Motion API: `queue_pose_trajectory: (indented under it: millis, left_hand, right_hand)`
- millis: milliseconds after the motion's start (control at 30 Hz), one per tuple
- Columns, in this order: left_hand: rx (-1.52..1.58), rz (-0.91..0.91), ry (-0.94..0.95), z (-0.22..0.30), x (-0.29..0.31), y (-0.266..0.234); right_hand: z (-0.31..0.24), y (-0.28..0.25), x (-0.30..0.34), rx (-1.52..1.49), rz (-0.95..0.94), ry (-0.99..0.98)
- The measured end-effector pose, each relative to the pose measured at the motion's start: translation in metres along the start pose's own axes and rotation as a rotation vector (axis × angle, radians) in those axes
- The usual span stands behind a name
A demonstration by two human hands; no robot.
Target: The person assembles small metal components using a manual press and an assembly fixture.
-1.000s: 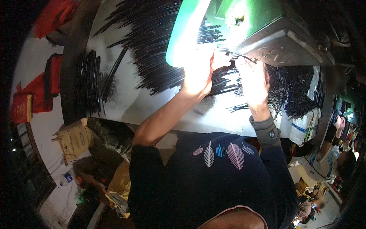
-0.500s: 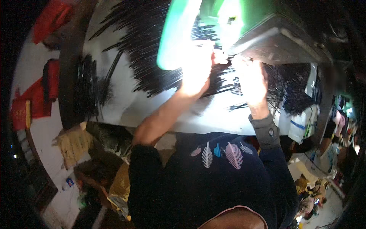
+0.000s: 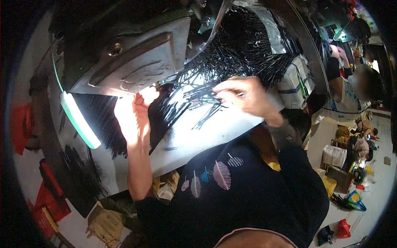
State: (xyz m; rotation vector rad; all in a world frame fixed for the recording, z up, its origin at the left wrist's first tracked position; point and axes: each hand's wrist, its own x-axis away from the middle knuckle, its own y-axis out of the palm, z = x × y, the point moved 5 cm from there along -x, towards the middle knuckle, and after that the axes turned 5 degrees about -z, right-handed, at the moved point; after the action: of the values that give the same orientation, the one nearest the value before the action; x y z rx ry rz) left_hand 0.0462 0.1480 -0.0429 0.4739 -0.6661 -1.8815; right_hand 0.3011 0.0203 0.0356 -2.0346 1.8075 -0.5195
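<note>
My left hand point(image 3: 134, 115) is raised to the lower edge of a machine's grey metal cover point(image 3: 136, 66). Its fingers are bent together in the bright light, and what they pinch, if anything, is washed out. Thin black strips point(image 3: 115, 136) lie fanned on the table around and below that hand. My right hand point(image 3: 246, 97) hovers over the table at the right, fingers apart and slightly curled, with nothing visible in them. Its fingertips are beside a loose bunch of similar black strips point(image 3: 206, 101). A larger tangled heap of black strips point(image 3: 235, 53) lies beyond it.
A lit green-white lamp point(image 3: 80, 120) hangs left of my left hand. The pale tabletop point(image 3: 223, 128) has its near edge at my body. A white bundle point(image 3: 295, 84) stands at the right. Another person point(image 3: 345, 84) sits at the far right, beside bags and clutter.
The view has swung to the right. My right hand has moved away from my left hand and the machine, out to the loose strips. My left hand stays at the machine.
</note>
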Motion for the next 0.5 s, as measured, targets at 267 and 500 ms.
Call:
queue_pose_trajectory:
  millis: [267,500]
  left_hand:
    - [-0.107,0.05,-0.228,0.008,0.029,0.042]
    - [0.23,0.052,-0.396,-0.005,0.039,0.051]
  right_hand:
    - [0.01,-0.068,0.026,0.995,0.217,-0.062]
    - [-0.021,0.026,-0.031,0.812,0.213,-0.494]
